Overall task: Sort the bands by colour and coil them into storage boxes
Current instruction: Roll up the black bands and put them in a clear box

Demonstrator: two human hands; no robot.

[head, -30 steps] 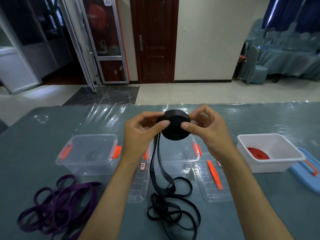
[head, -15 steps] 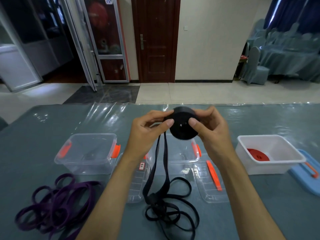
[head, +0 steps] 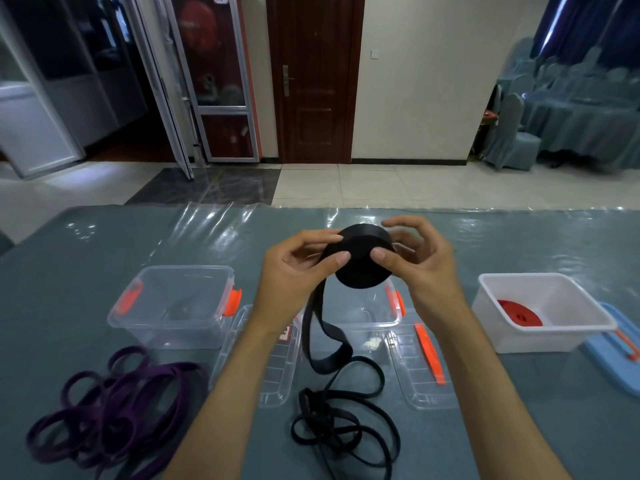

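I hold a black band coil [head: 363, 268] above the table, between both hands. My left hand [head: 294, 271] pinches its left edge with thumb and fingers. My right hand [head: 419, 261] presses its thumb on the coil's face, fingers curled behind it. The uncoiled black tail [head: 332, 348] hangs down to a loose black heap [head: 343, 427] on the table. A purple band pile [head: 114, 407] lies at the front left. A red coil [head: 519, 313] sits in the white box [head: 554, 337] at the right.
An empty clear box [head: 173, 306] with orange latches stands at the left; another clear box [head: 374, 323] sits behind my hands. Two clear lids [head: 273, 372] [head: 422, 368] lie flat beside them. A blue lid [head: 616, 355] lies at the far right. The table has a grey-blue cover.
The coil has turned between my hands and more tail has wound on. The hanging tail has shifted and the heap on the table has changed shape.
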